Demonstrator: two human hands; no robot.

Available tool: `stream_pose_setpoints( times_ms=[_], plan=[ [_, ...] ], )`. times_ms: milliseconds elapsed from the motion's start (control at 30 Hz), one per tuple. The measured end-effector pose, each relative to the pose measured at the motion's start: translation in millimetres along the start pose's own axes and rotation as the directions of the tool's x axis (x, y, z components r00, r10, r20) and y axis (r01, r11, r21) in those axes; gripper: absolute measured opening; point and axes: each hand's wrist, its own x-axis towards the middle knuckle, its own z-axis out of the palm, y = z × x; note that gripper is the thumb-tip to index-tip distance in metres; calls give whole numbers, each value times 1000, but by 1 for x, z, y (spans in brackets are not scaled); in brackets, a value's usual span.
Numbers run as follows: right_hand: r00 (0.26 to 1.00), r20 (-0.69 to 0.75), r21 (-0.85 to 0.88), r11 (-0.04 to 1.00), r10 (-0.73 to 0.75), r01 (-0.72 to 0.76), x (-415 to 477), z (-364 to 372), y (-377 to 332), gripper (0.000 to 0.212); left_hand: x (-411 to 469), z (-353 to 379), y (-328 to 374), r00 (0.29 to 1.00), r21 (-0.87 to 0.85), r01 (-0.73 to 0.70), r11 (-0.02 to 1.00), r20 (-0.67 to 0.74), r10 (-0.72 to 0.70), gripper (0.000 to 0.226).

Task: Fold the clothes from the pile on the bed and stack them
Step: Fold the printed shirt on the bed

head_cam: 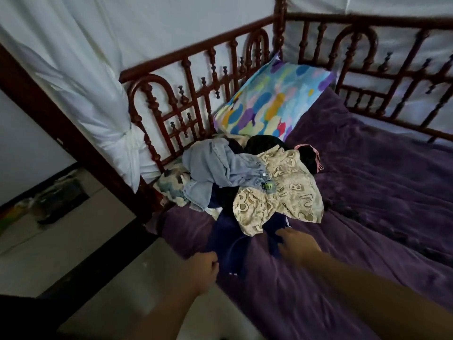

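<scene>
1. Clothes pile [247,177]: 1 loose heap in the head view, lying on the purple plush blanket [367,192] at the bed's far left corner, touching the foot of 1 multicoloured blotch-print pillow [272,99].
2. Writing: the cream garment with brown printed letters [282,200] on top shows "B" several times and an "O"; its other letters are creased and unreadable. A small green tag [266,185] sits where this cloth meets the pale blue denim garment [220,168]; its print is too small to read.
3. Count in the heap: 1 cream garment, 1 denim garment, 1 dark navy garment [225,236] spilling toward the near edge, 1 black item with pink trim [310,155] at the right, and 1 blue-and-cream patterned cloth [171,185] at the left.
4. Hands: 2, both blurred. The left hand [203,273] is clenched on the navy garment's near left edge. The right hand [297,246] has its fingers spread loose, resting at the garment's right side.
5. Behind stands 1 dark red wooden spindle bedframe [196,77].
</scene>
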Motion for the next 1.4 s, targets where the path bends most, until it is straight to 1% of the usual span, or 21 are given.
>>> stream_pose_setpoints(
  times_ms=[133,200,300,433,467,567,633,700,767,800,867,933,967,1033,1133,1200,1233,1267,1333,1367,1400],
  plan=[
    [1000,-22,-13,1000,19,-19,60,-14,-8,40,66,-3,-23,999,-1,-46,999,20,46,18],
    [998,-22,-27,998,59,-59,95,-18,-12,36,104,-6,-32,996,6,-81,997,48,81,19],
    [992,8,-27,991,129,-129,149,-20,-22,35,160,-14,-50,982,-3,-134,991,134,133,21],
    [976,65,-45,978,206,-203,224,-19,-35,40,230,-27,-77,958,13,-185,983,227,177,20],
    [974,71,-47,976,217,-214,241,-17,-38,42,245,-30,-83,956,15,-190,982,232,181,19],
    [970,106,-66,975,219,-213,287,-2,-45,65,283,-30,-103,957,-14,-192,981,220,190,17],
    [958,145,-87,968,248,-237,305,10,-47,74,298,-26,-113,954,-26,-185,982,237,185,19],
    [947,132,-128,953,293,-276,313,20,-49,68,305,-19,-125,947,-24,-167,986,273,168,22],
    [938,66,-125,936,339,-329,314,22,-49,54,306,-13,-132,931,-8,-167,986,329,160,23],
    [928,42,-57,928,371,-369,313,19,-50,46,305,-12,-133,922,-1,-168,986,355,158,23],
    [903,20,170,888,430,-426,306,0,-48,31,307,-13,-126,907,1,-184,983,385,170,22],
    [905,-24,389,838,426,-384,294,-32,-44,25,312,-20,-106,903,-25,-201,979,383,195,22],
    [907,-61,463,816,418,-345,286,-52,-42,23,315,-25,-93,904,-42,-203,978,375,204,24],
    [898,-144,558,783,417,-274,265,-91,-40,21,319,-37,-63,911,-81,-201,976,350,217,35],
    [860,-249,661,727,445,-184,233,-143,-41,33,316,-54,-16,918,-163,-223,961,298,263,66],
    [836,-290,712,688,466,-137,211,-173,-43,34,306,-64,15,925,-229,-224,947,256,281,80],
    [820,-303,746,656,486,-113,199,-186,-44,33,300,-69,31,930,-256,-229,939,229,289,80],
    [804,-303,795,601,511,-82,187,-199,-44,31,293,-74,45,935,-275,-237,932,196,296,77],
    [783,-288,892,453,551,10,161,-224,-45,30,280,-85,72,945,-330,-268,905,95,314,58],
    [778,-284,918,392,560,54,146,-236,-46,29,273,-92,84,944,-373,-295,880,29,329,47],
    [773,-287,932,353,565,88,131,-248,-46,28,266,-100,95,934,-413,-335,847,-31,355,37]
  ],
)
